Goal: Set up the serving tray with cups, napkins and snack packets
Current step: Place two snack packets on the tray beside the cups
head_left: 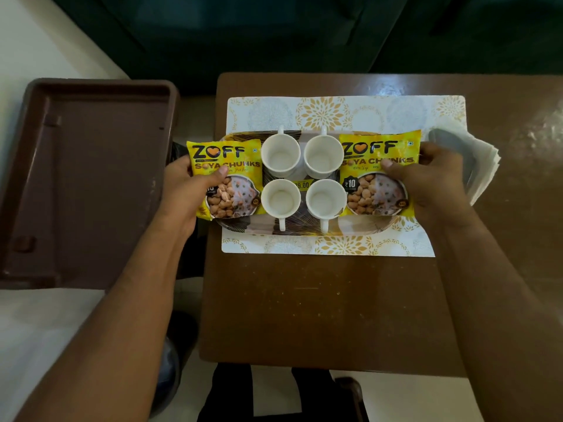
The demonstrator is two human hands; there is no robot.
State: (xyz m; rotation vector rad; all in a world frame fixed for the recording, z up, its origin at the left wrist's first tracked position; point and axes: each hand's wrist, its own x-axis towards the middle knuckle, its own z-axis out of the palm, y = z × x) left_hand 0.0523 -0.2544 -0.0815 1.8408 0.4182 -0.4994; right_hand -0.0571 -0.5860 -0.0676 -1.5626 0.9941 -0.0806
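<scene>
Serving tray (pixel 304 229) long axis left-right, cup (pixel 281 153) handles outward

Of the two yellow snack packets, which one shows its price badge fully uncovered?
The right-hand packet, held by the right hand: its "10" badge shows fully. On the left packet the left hand's thumb covers part of it.

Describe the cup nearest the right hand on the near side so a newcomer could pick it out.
On the brown table lies a floral placemat bearing a patterned tray with four white cups in a two-by-two block between two yellow snack packets. Take the near row's right cup, beside the right packet. Its handle points toward the person, unlike the far row's.
</scene>
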